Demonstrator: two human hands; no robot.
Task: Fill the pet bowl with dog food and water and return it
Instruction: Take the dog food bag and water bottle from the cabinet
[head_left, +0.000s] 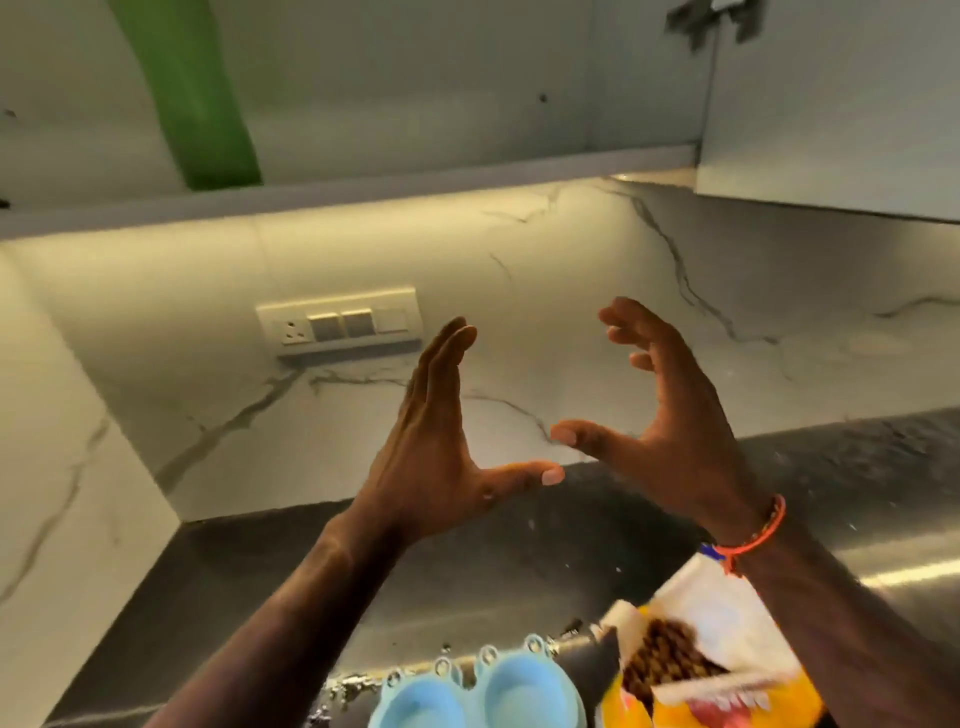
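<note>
A light blue double pet bowl with small ring-shaped ears sits on the dark counter at the bottom edge, both cups looking empty. Right of it lies a yellow and white dog food bag, with brown kibble visible on it; whether that is a printed picture or the bag's contents I cannot tell. My left hand is raised above the counter, fingers straight and thumb spread, holding nothing. My right hand, with an orange string bracelet at the wrist, faces it with fingers loosely curved and empty. Both hands hover well above the bowl and bag.
The dark polished counter meets a white marble-patterned backsplash. A switch and socket panel is on the wall at the left. Cabinets hang overhead, with a green strip at upper left.
</note>
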